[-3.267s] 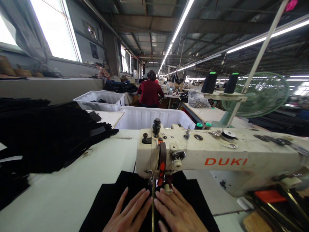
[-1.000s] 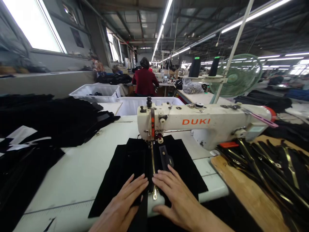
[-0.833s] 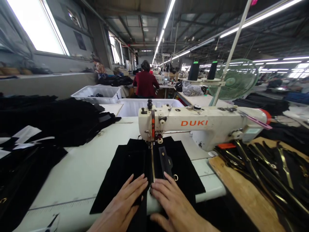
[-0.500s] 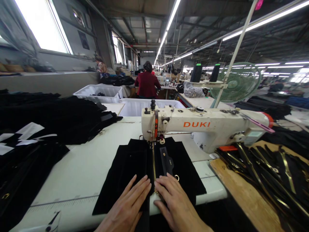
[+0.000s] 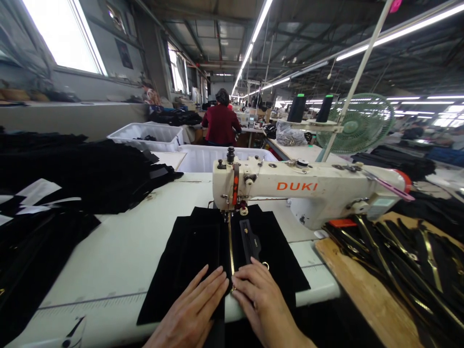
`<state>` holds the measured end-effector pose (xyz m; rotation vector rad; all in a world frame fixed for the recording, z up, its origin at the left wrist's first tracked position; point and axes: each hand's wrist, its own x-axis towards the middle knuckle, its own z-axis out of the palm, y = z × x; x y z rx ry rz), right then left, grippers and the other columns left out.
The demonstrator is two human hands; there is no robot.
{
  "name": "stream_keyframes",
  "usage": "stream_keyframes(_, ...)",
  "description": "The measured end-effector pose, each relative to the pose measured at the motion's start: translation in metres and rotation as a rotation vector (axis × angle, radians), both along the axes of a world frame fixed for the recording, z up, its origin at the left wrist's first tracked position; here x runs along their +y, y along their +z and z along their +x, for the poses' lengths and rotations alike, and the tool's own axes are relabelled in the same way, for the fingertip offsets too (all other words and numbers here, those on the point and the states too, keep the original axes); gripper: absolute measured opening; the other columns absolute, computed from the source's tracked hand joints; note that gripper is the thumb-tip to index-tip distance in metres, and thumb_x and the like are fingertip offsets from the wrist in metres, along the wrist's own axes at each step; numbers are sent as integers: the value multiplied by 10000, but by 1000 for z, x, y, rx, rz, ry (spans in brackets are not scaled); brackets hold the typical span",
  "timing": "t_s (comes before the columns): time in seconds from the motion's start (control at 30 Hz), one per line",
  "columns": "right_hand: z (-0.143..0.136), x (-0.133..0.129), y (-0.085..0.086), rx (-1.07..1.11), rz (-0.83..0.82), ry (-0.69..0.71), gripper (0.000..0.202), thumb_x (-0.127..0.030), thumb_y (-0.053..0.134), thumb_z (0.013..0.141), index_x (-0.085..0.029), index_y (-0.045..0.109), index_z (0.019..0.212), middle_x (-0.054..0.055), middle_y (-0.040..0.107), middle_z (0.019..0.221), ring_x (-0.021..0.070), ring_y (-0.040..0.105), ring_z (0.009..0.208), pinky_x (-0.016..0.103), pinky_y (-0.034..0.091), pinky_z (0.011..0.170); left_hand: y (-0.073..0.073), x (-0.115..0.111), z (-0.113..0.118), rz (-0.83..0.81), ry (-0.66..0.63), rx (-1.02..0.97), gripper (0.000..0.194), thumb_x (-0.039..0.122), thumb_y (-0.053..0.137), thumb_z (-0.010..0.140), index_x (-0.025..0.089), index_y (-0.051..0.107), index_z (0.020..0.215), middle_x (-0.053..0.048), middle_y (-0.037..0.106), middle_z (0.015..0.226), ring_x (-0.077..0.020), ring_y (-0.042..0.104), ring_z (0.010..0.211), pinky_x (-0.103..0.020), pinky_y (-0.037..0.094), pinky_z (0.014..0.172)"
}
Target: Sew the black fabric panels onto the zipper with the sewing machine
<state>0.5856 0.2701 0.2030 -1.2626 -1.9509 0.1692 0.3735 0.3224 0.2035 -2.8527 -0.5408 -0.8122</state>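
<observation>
A black fabric panel (image 5: pixel 194 246) lies on the sewing machine's bed, its far edge beneath the needle area. A gold-toothed zipper (image 5: pixel 231 241) runs down its middle toward me. My left hand (image 5: pixel 197 299) rests flat on the panel just left of the zipper, fingers stretched out. On the other side, my right hand (image 5: pixel 259 295) bends its fingers, with thumb and forefinger closed at the zipper's near end. A dark pull-tab patch (image 5: pixel 250 241) with a small zip is on the panel's right half, and a gold ring (image 5: pixel 266 266) shows beside my right fingers.
The white DUKI sewing machine (image 5: pixel 293 186) spans the table. Black fabric piles (image 5: pixel 83 174) lie left; more gold zippers (image 5: pixel 395 256) lie on a wooden board (image 5: pixel 362 290) at right. Beyond are white bins (image 5: pixel 145 130), a fan (image 5: pixel 357 121) and a person in dark red (image 5: pixel 222 121).
My right thumb has drawn up against the forefinger at the zipper's near end. My left hand stays flat in nearly the same place, and the panel has barely shifted.
</observation>
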Motion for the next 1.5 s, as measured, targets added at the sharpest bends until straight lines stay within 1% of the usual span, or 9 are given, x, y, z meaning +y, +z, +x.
stream_keyframes(0.2,-8,7,4,-11,-68,-58,150,-74,672,868,-222,648,854,-9,621,864,190,596,872,434,449,1009,-10,5,-1,41,-76,-58,679,-68,331,798,95,457,1444,-96,575,1391,-212,410,1384,-405,338,1145)
stream_keyframes(0.3,-8,7,8,1,-123,-83,187,-49,719,815,-217,642,837,-11,615,857,194,593,881,419,463,990,-3,3,-1,26,-50,10,640,-69,347,809,99,506,1405,-90,580,1386,-213,423,1376,-398,314,1159)
stream_keyframes(0.47,0,-3,7,46,-266,-95,485,34,746,692,-258,649,1067,10,627,1080,232,574,1086,416,448,1050,15,-2,-2,17,-41,71,611,-65,352,812,125,557,1355,-81,580,1388,-213,434,1368,-406,286,1167)
stream_keyframes(0.57,2,-7,3,44,-231,-90,594,24,698,715,-280,606,1217,31,611,1178,257,545,1163,467,413,1091,15,-2,-2,9,-44,73,652,-67,361,793,141,527,1388,-74,583,1385,-205,456,1354,-402,299,1161)
stream_keyframes(0.8,-4,1,1,25,-34,-43,282,-102,593,918,-272,670,1130,19,649,994,194,635,942,510,379,1106,16,-2,-3,-48,-2,41,680,-55,410,739,142,551,1375,-69,612,1351,-207,511,1312,-370,334,1156)
stream_keyframes(1.0,-4,8,2,4,15,-45,120,-116,639,894,-229,663,925,-1,650,864,175,641,815,477,437,1048,18,-2,-4,-114,-20,-35,842,-73,368,745,221,338,1533,-30,590,1379,-182,512,1311,-353,393,1126)
stream_keyframes(1.17,-5,9,4,-28,23,-49,133,-91,654,866,-223,636,862,-19,645,831,159,638,784,451,453,1029,19,0,-4,-63,-23,10,820,-86,366,731,192,405,1502,-47,603,1364,-201,512,1312,-362,379,1131)
stream_keyframes(1.33,-3,9,3,2,2,-27,136,-87,634,882,-220,644,908,-13,645,859,155,646,793,474,426,1078,24,6,-4,-3,-66,84,710,-64,389,701,143,566,1356,-52,657,1287,-176,564,1254,-346,309,1165)
stream_keyframes(1.5,9,7,1,11,-1,10,252,-168,622,927,-229,632,1172,20,658,954,172,666,907,385,455,1079,34,9,-2,-21,-87,141,624,-35,411,737,151,581,1307,-41,674,1259,-176,598,1203,-332,331,1153)
